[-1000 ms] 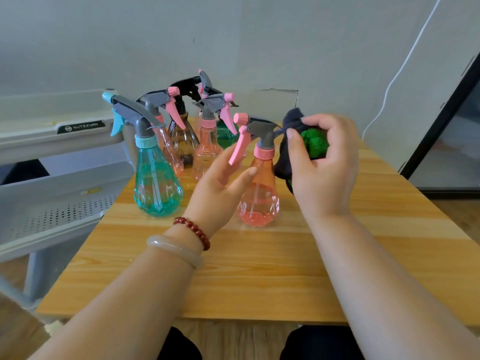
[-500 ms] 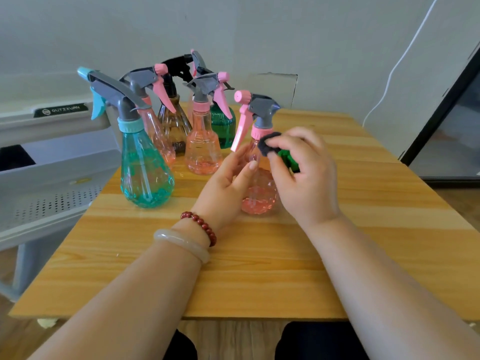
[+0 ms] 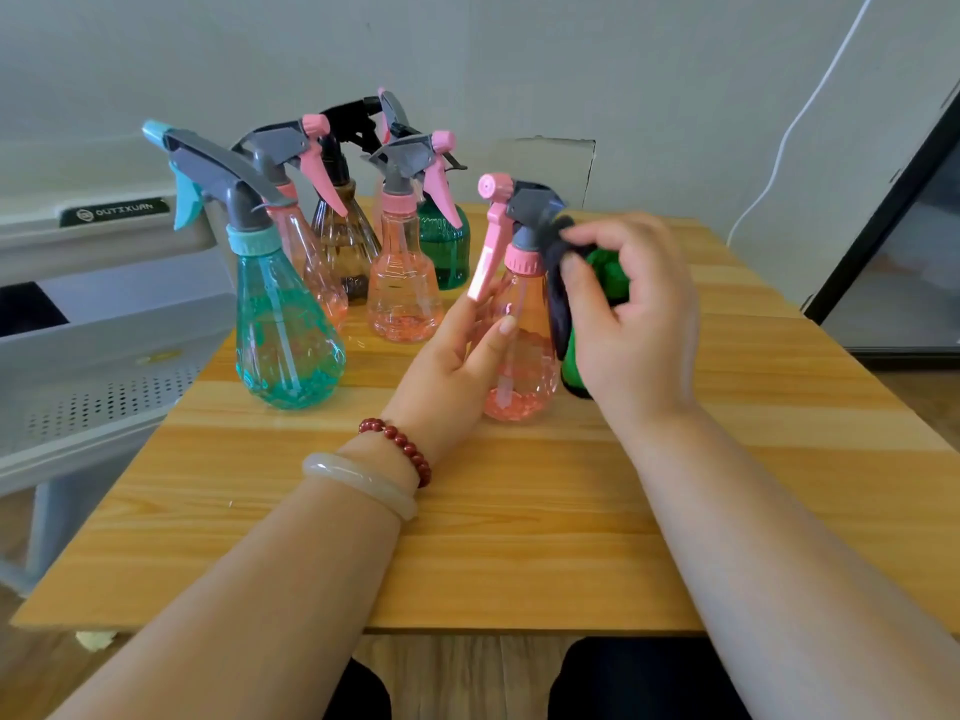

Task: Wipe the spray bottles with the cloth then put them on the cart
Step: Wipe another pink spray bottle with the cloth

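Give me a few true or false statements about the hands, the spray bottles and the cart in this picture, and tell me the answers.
1. The left hand holds the pink bottle nearest the person. True.
2. The right hand is empty. False: it grips the cloth and presses it against the neck of that pink bottle.
3. The teal bottle lies on its side. False: it stands upright on the table.
4. The cart stands at the left side of the table. True.
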A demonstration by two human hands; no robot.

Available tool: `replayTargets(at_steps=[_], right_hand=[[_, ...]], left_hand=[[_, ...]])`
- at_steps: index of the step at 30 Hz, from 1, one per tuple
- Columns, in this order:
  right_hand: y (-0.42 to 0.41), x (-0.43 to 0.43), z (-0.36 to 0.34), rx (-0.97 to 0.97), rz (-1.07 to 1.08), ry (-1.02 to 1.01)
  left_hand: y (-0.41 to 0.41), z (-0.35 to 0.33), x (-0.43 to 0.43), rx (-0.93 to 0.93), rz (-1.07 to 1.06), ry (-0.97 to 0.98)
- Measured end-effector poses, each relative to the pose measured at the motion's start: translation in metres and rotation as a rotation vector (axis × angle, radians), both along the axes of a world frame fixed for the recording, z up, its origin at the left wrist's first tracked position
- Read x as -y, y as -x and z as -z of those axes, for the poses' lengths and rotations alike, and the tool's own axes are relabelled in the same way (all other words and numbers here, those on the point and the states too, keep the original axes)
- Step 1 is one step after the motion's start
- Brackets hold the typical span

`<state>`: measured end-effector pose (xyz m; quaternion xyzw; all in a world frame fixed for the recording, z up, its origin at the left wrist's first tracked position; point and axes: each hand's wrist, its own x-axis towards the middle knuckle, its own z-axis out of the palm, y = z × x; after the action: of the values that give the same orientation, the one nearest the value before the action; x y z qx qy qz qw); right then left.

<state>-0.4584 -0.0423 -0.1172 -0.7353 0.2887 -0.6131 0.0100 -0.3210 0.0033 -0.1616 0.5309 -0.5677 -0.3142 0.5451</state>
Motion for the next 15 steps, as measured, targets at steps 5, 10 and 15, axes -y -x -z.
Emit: replayTargets(at_steps=[5,10,15], right_hand=[[-0.011,0.001,0.012,-0.112,-0.092,0.005],[-0.004,-0.001,0.022,-0.184,-0.126,-0.119],[-0.016,0.004,-0.001,-0.012,-0.062,-0.081]], left_hand=[[-0.005,0.0,0.001,-0.067,-0.005,0.022],[-0.012,0.0,0.001,-0.109,-0.02,0.014],[-0.011,0.004,0.002,-0.094,0.008,0.014]])
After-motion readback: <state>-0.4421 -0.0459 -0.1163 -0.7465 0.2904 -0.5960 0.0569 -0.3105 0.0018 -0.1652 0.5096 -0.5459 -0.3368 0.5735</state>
